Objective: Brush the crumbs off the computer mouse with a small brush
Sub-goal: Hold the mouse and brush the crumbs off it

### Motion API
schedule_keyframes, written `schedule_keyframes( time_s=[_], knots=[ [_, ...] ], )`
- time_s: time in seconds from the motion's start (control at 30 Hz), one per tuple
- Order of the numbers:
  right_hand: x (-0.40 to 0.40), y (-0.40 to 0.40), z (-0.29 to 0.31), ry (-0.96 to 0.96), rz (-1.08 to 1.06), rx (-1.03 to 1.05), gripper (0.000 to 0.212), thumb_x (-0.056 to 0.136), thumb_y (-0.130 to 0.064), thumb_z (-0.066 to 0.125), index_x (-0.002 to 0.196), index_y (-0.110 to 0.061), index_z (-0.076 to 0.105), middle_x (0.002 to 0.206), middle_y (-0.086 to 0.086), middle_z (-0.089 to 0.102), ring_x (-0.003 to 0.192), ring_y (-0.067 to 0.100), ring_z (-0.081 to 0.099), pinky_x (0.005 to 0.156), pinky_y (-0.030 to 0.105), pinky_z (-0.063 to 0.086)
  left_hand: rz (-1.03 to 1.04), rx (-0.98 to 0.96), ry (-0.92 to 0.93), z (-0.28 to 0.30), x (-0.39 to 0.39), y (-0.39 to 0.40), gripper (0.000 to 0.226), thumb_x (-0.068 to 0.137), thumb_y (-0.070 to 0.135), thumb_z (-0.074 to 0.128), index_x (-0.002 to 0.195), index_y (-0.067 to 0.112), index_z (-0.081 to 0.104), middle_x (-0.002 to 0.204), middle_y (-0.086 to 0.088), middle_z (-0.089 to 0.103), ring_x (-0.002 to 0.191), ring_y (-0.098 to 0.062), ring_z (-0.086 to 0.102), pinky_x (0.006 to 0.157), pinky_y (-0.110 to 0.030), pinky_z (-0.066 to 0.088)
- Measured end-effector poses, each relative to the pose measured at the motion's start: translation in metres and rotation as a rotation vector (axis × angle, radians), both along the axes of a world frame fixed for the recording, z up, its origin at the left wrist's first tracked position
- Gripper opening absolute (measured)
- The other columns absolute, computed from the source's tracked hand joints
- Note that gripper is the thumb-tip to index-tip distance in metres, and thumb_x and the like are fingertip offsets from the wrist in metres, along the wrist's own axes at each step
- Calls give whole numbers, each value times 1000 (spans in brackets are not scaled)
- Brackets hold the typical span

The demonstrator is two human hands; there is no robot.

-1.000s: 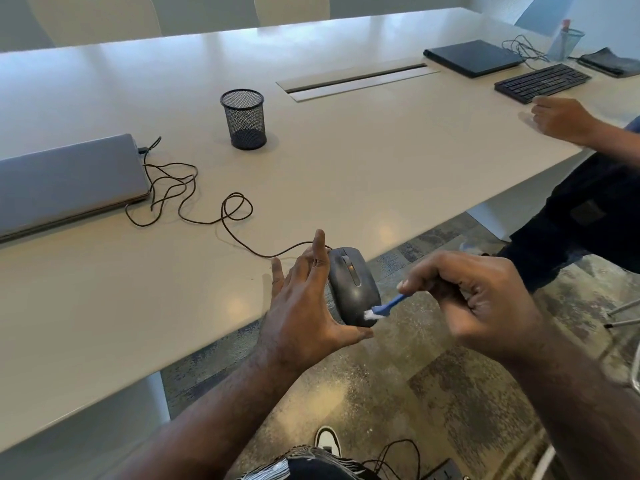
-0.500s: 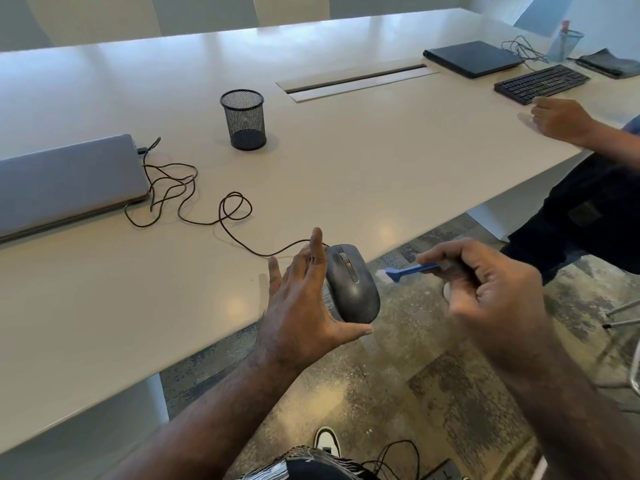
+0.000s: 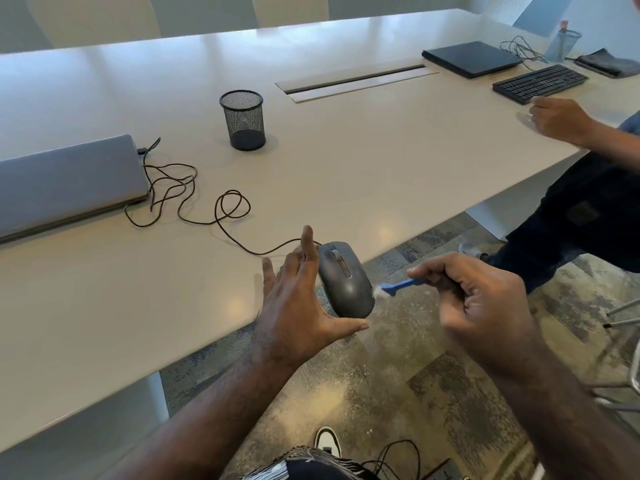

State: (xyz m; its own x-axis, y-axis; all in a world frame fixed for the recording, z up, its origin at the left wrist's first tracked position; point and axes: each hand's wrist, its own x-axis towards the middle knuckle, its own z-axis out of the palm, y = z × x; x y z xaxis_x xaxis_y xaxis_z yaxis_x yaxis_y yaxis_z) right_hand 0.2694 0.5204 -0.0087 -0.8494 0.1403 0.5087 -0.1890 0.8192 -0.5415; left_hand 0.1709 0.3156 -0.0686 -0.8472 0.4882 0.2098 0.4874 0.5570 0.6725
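1. Change: half a second ago the brush (image 3: 401, 285) was off the mouse (image 3: 346, 280), level with its front half on the right. Its white bristles now touch the rear right flank of the mouse.
2. Meaning: judged from this, a fresh stroke is beginning on the right side; brushing is under way, not finished. No crumbs are discernible at this resolution.
3. Right hand (image 3: 481, 299): fingers curled, pinching the blue brush handle.
4. Left hand (image 3: 298, 306): fingers straight and spread against the left side of the mouse, thumb under its rear end, as before.
5. Mouse location: at the near edge of the table (image 3: 381, 161), tilted, rear overhanging the floor; its cable (image 3: 221, 216) runs to the laptop (image 3: 65, 178).
6. Containers: the mesh cup (image 3: 244, 119) stands upright, well apart; nothing is visible in it. A far cup (image 3: 562, 43) holds an unidentifiable item.
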Motion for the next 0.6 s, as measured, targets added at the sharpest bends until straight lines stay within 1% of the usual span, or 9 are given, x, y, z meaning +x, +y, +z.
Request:
schedule_keyframes(
  time_s=[0.07,0.1,0.17,0.2,0.27,0.33,0.43,0.53,0.6],
  knots=[
    [1,2,1,27,-5,-61,30,79,16,64,94,-8,74,88,-4,73,78,8,71,62,29,60,6,-3,4,-1,0,-1,153,53,76,77,145,32,-37,157,3,29,147,-12,20,119,-43,-17],
    [2,2,1,31,28,-108,29,80,16,63,93,-8,74,88,-3,74,78,10,72,61,34,60,8,-6,6,-1,0,-1,153,53,77,77,145,32,-37,157,3,29,147,-12,20,119,-43,-17],
    [3,-2,0,13,128,-180,30,82,10,61,94,-14,73,89,-2,74,78,17,73,59,41,60,8,-10,6,-1,1,0,153,53,78,76,145,31,-37,157,1,31,147,-13,21,119,-43,-16],
    [3,-5,-2,-6,169,-182,30,82,5,59,95,-18,72,89,-2,74,76,21,73,58,43,60,5,-14,5,-1,2,1,153,53,78,75,145,30,-37,157,0,31,147,-13,22,119,-43,-16],
    [2,-9,-5,-36,196,-126,31,80,1,58,96,-22,71,90,-6,74,76,20,72,59,42,59,-2,-24,9,-2,3,2,153,53,79,74,145,30,-38,156,-1,32,146,-15,23,120,-46,-14],
    [2,-8,-6,-27,161,-58,33,78,9,61,94,-17,73,88,-6,74,78,13,72,62,37,60,-1,-28,8,-2,4,2,153,53,80,74,145,30,-38,156,-2,32,146,-15,24,120,-47,-14],
    [4,-1,-2,-4,56,-19,36,75,19,64,90,-12,73,85,-5,73,80,5,70,65,29,60,1,-36,4,0,4,-1,153,53,81,73,145,29,-37,157,-1,31,147,-14,22,120,-44,-16],
    [5,3,0,21,56,-135,33,78,20,63,91,-9,73,87,-2,73,81,10,72,66,35,61,-3,-41,14,0,4,-1,152,53,80,73,143,32,-40,157,0,31,147,-14,23,120,-46,-15],
    [6,-2,1,14,123,-185,30,81,13,62,94,-12,73,89,0,74,77,18,72,61,41,61,-15,-42,14,-1,6,1,152,54,79,74,141,34,-41,157,0,31,147,-14,24,120,-48,-14]
  ],
)
